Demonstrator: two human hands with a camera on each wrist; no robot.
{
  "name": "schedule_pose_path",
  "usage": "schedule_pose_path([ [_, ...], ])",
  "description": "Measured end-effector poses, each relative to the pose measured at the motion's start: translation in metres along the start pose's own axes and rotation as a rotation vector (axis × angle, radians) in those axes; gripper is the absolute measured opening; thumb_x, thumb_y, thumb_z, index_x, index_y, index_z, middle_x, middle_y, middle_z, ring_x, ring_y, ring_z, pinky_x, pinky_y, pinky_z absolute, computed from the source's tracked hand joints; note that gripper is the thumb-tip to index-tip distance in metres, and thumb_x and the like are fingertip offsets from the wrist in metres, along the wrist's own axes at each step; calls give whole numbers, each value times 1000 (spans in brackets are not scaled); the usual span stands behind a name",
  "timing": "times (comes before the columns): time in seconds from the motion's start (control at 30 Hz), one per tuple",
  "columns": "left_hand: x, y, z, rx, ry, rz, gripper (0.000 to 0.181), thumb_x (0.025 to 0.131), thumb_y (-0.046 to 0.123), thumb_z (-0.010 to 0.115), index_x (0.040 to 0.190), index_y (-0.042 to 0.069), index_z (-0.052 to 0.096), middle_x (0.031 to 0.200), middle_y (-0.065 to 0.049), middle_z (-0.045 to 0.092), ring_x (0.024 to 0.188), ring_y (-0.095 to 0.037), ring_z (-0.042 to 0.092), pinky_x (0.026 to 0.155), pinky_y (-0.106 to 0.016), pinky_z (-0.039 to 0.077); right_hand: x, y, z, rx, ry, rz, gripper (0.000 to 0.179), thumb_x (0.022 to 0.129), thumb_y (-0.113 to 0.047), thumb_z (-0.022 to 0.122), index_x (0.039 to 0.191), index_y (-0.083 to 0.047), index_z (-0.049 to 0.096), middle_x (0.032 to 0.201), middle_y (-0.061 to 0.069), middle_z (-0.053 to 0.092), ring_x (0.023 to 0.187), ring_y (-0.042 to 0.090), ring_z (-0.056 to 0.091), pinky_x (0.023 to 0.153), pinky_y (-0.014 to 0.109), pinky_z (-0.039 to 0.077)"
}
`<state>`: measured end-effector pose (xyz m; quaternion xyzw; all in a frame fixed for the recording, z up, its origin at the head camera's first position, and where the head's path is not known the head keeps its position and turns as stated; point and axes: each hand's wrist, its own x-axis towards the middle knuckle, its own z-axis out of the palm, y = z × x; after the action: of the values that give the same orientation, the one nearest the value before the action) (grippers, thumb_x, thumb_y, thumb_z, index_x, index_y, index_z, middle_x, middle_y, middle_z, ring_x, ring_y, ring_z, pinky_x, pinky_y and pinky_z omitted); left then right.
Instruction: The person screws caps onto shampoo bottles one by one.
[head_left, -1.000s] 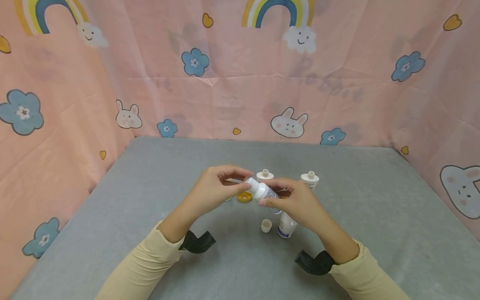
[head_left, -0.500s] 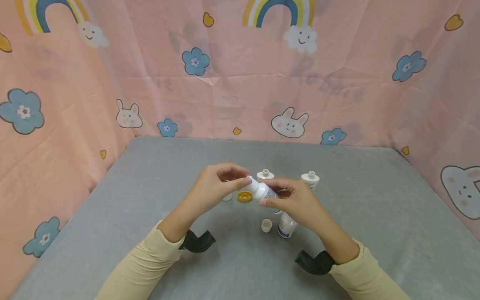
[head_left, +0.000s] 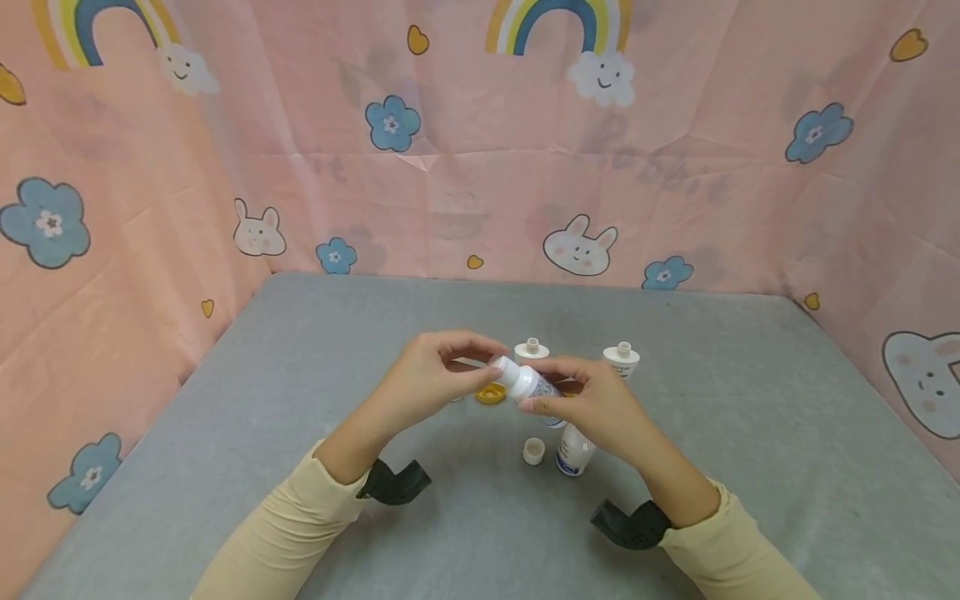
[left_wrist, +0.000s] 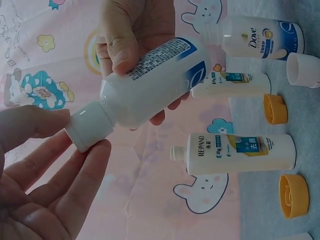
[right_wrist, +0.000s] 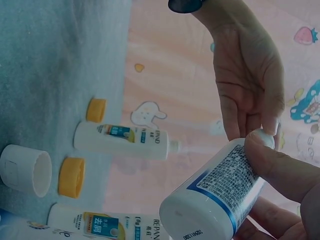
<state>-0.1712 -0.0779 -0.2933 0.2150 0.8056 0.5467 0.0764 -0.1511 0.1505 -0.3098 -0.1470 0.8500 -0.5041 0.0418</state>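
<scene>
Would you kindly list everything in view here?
Held bottle: 1, white and blue, tilted between the hands
Held cap: 1, white, on it
Dove bottle: 1, white and blue, on table
REPAND bottles: 2, white, farther back
Small caps: 2, yellow, by REPAND bottles
Loose cap: 1, white, beside Dove bottle
Partial item: 1, white, at left, mostly hidden
Table: 1, grey, underneath
Cloth: 1, patterned pink, around table
Wrist pieces: 2, black, on wrists
Sleeves: 2, beige, forearms
Left hand: 1, pinching held cap
Right hand: 1, gripping held bottle

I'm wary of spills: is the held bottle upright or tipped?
Tipped: the bottle slants in the right hand, its base lower than the white cap, which the left hand pinches.
</scene>
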Motion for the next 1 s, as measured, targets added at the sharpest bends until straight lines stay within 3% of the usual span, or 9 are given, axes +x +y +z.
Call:
schedule_pose_path([
  [0.13,-1,2,0,-42,-23,-6,36,90,15,74,125,12,68,127,-3,68,111,-21,70,86,-33,60,0,1,0,-9,2,2,43,85,-21,80,124,-4,69,122,16,69,105,26,68,79,29,60],
  [0.23,0,2,0,-51,2,-9,41,90,18,75,129,14,65,131,-3,66,117,-20,66,92,-34,58,1,1,0,-19,5,2,43,85,-21,80,124,-5,69,121,15,69,105,25,67,81,29,60],
  [0.4,1,2,1,10,78,-53,29,90,27,75,116,15,72,112,-2,72,100,-16,66,81,-30,58,1,1,1,-17,6,5,43,85,-21,80,124,-5,69,121,15,69,105,26,68,82,33,60],
  [0.53,1,2,2,12,74,-91,19,89,30,76,104,17,75,100,0,73,89,-17,65,71,-29,54,1,0,1,-17,2,2,44,85,-21,80,124,-5,69,122,15,69,106,26,67,83,35,60],
  [1.0,1,0,2,1,28,-53,22,90,24,75,111,18,75,107,-1,74,92,-16,69,72,-31,56,0,-1,0,-14,-1,0,44,85,-22,80,124,-5,69,122,15,69,107,27,67,82,32,60],
])
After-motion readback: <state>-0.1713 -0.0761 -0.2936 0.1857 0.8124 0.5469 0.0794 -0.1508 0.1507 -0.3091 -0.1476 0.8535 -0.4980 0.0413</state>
